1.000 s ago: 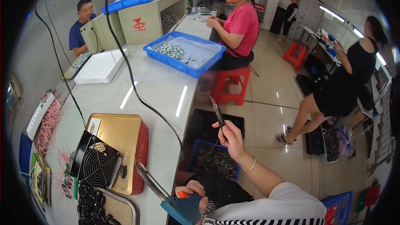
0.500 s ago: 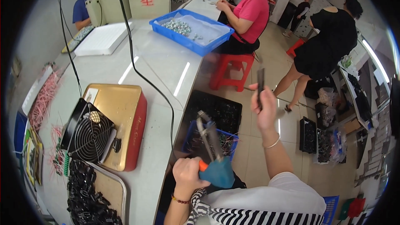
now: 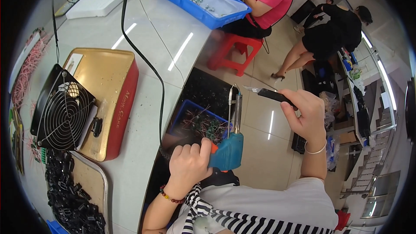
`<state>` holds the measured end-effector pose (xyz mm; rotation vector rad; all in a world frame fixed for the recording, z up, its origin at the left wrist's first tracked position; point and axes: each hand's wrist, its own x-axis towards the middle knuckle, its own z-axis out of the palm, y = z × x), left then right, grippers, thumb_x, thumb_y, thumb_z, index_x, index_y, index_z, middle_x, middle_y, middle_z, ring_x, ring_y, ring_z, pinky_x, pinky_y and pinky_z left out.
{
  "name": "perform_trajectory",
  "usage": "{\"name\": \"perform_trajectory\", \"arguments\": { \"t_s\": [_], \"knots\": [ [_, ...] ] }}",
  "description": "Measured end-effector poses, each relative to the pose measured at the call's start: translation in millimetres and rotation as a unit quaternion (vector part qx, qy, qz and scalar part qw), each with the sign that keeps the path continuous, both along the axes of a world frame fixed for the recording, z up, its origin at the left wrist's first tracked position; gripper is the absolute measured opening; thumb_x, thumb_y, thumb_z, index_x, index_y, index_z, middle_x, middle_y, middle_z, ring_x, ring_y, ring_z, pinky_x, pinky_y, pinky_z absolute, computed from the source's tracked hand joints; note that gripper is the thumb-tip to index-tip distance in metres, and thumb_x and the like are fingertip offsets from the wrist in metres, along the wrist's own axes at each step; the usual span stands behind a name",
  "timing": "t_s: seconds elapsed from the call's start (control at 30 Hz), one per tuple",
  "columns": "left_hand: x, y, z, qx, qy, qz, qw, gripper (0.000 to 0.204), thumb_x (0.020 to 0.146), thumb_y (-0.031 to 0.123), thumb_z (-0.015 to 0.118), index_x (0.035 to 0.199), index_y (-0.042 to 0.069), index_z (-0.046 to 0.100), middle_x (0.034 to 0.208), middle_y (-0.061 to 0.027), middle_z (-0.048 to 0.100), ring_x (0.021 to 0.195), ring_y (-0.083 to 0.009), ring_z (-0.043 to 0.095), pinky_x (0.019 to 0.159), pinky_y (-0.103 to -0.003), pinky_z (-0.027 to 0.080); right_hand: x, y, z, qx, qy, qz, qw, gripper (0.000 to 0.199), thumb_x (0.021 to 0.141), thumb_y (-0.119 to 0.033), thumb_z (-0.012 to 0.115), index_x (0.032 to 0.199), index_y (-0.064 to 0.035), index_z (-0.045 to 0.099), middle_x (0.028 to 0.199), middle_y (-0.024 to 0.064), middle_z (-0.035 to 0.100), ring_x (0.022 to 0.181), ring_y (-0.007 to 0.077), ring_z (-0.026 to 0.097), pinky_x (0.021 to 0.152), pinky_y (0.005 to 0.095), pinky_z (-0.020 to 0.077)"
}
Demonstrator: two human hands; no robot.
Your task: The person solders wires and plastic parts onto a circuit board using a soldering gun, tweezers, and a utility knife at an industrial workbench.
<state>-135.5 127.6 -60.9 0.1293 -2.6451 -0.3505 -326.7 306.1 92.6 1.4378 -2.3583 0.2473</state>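
Observation:
My left hand [image 3: 189, 164] is wrapped round the handle of a teal soldering gun [image 3: 228, 153] with an orange trigger. The gun stands roughly upright, its metal tip and thin feed tube pointing away from me. In my right hand [image 3: 307, 113] is a black-handled craft knife [image 3: 274, 95], its blade directed left toward the gun's tip. A small gap seems to separate blade and tip; whether they touch I cannot tell. Below the gun's tip a blue bin [image 3: 184, 112] holds tangled wires and green bits.
Left on the white table [image 3: 149, 84] stand a gold-and-red tin [image 3: 123, 104], a black fan [image 3: 65, 110] and a tray [image 3: 102, 177] of black parts. A blue tray [image 3: 208, 19] lies farther off. A person in pink sits on a red stool [image 3: 236, 56]; a black cable [image 3: 147, 56] hangs across.
The knife has tilted from upright to pointing left, and its blade has come near the gun's tip. The soldering gun has turned more upright. My view has shifted, and the person in black bends lower.

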Motion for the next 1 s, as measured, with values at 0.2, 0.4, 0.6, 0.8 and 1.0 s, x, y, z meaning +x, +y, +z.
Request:
{"name": "perform_trajectory", "arguments": {
  "t_s": [0.2, 0.4, 0.6, 0.8, 1.0],
  "knots": [
    [-0.8, 0.9, -0.1, 0.018, -0.015, 0.018, 1.000, 0.050, 0.046, 0.019, 0.071, 0.093, 0.007, 0.058, 0.058, -0.0004, 0.046, 0.051, -0.0172, 0.048, 0.053, -0.030, 0.035, -0.2, -11.2, -0.1, 0.055, 0.056, 0.009, 0.997, 0.020, 0.071, -0.014, 0.069, 0.089, -0.0069, 0.068, 0.059, 0.0058, 0.048, 0.050, 0.0206, 0.048, 0.045, 0.0309, 0.0346],
    [-2.8, 3.3, -0.8, 0.008, -0.027, 0.016, 0.999, 0.040, 0.058, 0.019, 0.070, 0.093, 0.006, 0.057, 0.056, -0.0007, 0.045, 0.049, -0.0166, 0.049, 0.051, -0.029, 0.034, 7.1, -32.5, 2.4, 0.100, 0.117, 0.011, 0.988, 0.021, 0.070, -0.014, 0.070, 0.091, -0.0077, 0.069, 0.060, 0.0044, 0.047, 0.051, 0.0199, 0.047, 0.046, 0.0312, 0.0350],
    [-2.6, 4.3, -0.6, 0.004, -0.028, 0.033, 0.999, 0.031, 0.062, 0.011, 0.062, 0.092, 0.004, 0.057, 0.055, -0.0006, 0.045, 0.048, -0.0159, 0.048, 0.051, -0.030, 0.033, 8.5, -54.0, 0.4, 0.147, 0.165, 0.041, 0.974, 0.023, 0.071, -0.016, 0.070, 0.093, -0.0082, 0.069, 0.060, 0.0026, 0.044, 0.052, 0.0180, 0.047, 0.047, 0.0306, 0.0359],
    [-3.5, 4.3, -1.1, 0.019, -0.045, 0.034, 0.998, 0.030, 0.065, 0.010, 0.061, 0.094, 0.003, 0.056, 0.055, -0.0004, 0.046, 0.048, -0.0153, 0.047, 0.051, -0.030, 0.032, 16.1, -67.0, -4.2, 0.176, 0.223, 0.046, 0.958, 0.026, 0.072, -0.017, 0.071, 0.097, -0.0094, 0.068, 0.062, 0.0018, 0.045, 0.053, 0.0166, 0.048, 0.047, 0.0297, 0.0369],
    [-4.4, 6.1, -1.8, 0.033, -0.053, 0.032, 0.998, 0.029, 0.066, 0.010, 0.061, 0.094, 0.003, 0.056, 0.054, -0.0004, 0.046, 0.047, -0.0152, 0.047, 0.052, -0.030, 0.032, 13.9, -76.7, -7.6, 0.190, 0.265, 0.030, 0.945, 0.024, 0.073, -0.021, 0.070, 0.094, -0.0104, 0.067, 0.065, 0.0000, 0.046, 0.056, 0.0143, 0.049, 0.048, 0.0279, 0.0381]
  ]
}}
